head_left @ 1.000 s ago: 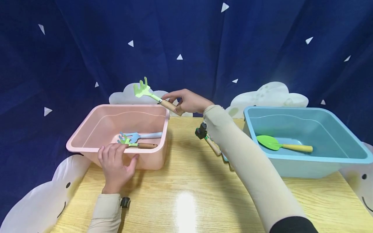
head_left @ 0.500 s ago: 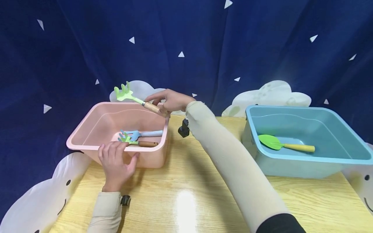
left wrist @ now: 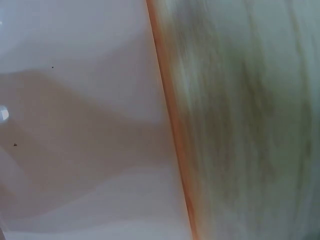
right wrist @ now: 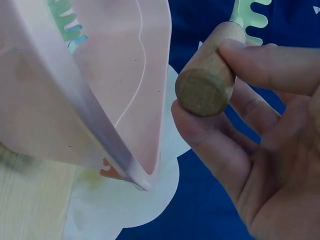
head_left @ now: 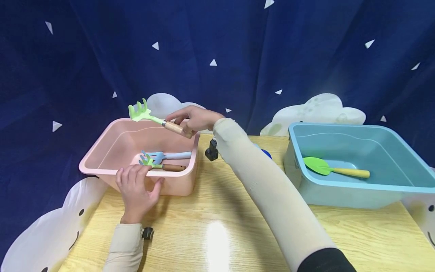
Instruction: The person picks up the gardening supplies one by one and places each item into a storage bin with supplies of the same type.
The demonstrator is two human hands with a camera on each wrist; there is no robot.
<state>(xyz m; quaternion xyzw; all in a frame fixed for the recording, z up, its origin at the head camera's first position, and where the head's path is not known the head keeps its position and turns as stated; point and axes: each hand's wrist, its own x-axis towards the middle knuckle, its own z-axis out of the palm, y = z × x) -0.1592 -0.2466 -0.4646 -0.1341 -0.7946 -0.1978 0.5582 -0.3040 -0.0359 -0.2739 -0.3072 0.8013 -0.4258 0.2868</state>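
Observation:
My right hand [head_left: 200, 118] pinches the wooden handle of a green hand rake [head_left: 173, 127], its tines up and to the left. It is held above the back right part of a pink plastic tub [head_left: 176, 185]. Close up in the right wrist view, thumb and fingers surround the round handle [right wrist: 210, 70]. My left hand [head_left: 137, 192] grips the tub's front rim, fingers over the edge and thumb against the outer wall. Inside the tub lie a light blue hand fork [head_left: 176, 155] and another green hand rake [head_left: 173, 167] with a brown handle.
At the right stands a blue tub [head_left: 340, 194] holding a green trowel [head_left: 317, 166] with a yellow handle. Behind my right forearm, a dark blue thing [head_left: 266, 153] shows on the wooden table [head_left: 183, 234]. A navy curtain [head_left: 190, 30] hangs behind.
My right hand has carried the green hand rake leftward, from right of the pink tub to over its back right part, and slightly lower. My left hand stays on the rim.

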